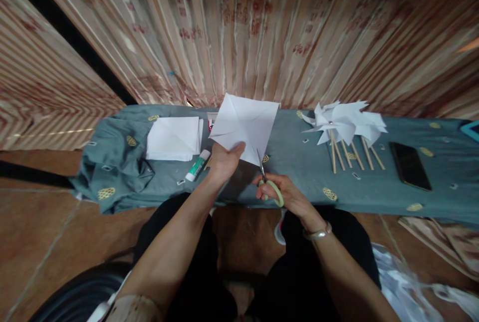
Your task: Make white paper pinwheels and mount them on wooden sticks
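A white paper square (245, 125) is held up at the centre of the frame, over the counter (299, 172), tilted so one corner points down. Fold lines cross its face. The left hand (223, 161) pinches its lower edge, thumb on the near face, fingers behind. Just to the right and a little lower, the right hand (279, 193) is closed around the pale green handles of the scissors (266, 179); the blades point up, their tip touching or just short of the paper's lower right edge. I cannot tell whether the blades are parted. A silver bangle (317, 233) sits on the right wrist.

The counter runs across the middle of the frame under a grey-blue cloth (119, 167) with yellow motifs, bunched at its left end. Left of the hands lies a glue stick (197, 165), white with a green label, on its side. Beyond it, a stack of white sheets (174, 138) lies flat. To the right, well apart from the hands, a cluster of finished paper pinwheels (346, 125) on wooden sticks (354, 155) lies on the cloth. Further right rests a dark phone (410, 166), face up.

A striped curtain (239, 27) fills the upper frame. Below are the person's dark-clad legs and a brown floor (37, 232).
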`<state>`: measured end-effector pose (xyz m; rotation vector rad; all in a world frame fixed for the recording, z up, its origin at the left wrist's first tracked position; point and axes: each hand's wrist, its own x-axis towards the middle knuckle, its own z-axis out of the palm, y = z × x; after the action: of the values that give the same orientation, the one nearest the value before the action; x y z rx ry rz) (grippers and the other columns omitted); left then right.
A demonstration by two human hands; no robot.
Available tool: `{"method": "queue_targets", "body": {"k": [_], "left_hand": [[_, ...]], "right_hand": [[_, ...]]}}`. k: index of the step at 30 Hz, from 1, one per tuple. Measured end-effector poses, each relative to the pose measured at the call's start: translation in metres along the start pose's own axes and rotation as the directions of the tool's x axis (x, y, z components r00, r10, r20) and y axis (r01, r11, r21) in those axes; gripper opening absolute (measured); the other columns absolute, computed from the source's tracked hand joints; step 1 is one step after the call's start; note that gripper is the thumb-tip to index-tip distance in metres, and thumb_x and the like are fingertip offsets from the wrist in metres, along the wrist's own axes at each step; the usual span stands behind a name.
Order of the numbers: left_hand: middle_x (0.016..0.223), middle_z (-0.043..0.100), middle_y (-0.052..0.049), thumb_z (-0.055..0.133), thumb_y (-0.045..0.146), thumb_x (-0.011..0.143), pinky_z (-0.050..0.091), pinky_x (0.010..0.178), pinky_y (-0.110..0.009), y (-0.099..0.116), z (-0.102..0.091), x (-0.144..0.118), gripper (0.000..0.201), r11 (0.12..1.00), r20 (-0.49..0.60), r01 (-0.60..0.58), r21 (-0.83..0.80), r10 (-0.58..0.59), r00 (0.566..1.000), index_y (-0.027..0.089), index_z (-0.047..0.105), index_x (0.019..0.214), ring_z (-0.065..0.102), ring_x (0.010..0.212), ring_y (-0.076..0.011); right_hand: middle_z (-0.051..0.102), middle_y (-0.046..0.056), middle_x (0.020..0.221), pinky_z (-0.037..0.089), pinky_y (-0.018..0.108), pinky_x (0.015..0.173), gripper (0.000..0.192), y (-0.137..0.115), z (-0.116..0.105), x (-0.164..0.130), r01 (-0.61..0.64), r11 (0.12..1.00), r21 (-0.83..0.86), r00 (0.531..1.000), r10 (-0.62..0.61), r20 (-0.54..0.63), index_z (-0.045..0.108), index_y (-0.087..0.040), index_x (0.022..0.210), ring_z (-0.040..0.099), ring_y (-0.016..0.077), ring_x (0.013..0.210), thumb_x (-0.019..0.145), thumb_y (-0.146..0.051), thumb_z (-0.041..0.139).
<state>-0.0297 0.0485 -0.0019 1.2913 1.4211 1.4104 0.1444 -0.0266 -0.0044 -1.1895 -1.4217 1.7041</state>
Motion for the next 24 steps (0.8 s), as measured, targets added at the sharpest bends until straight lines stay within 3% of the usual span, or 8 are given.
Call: {"method": "queue_targets", "body": {"k": [24], "left_hand": [[0.091,0.073,-0.011,0.070,0.029,0.069,0.054,0.092,-0.042,-0.0030,-0.0030,0.0034,0.027,0.999,-0.013,-0.026,-0.020,0.026,1.000,0.016,0.065,0.092,0.068,0.098,-0.0277]], "right_hand": [[0.062,-0.002,0.059,0.040,0.021,0.050,0.052,0.0042,0.0032,0.0036,-0.088,0.994,0.071,0.995,0.091,-0.043,0.066,-0.017,0.080,0.052,0.0082,0.052,0.059,-0.063,0.078]]}}
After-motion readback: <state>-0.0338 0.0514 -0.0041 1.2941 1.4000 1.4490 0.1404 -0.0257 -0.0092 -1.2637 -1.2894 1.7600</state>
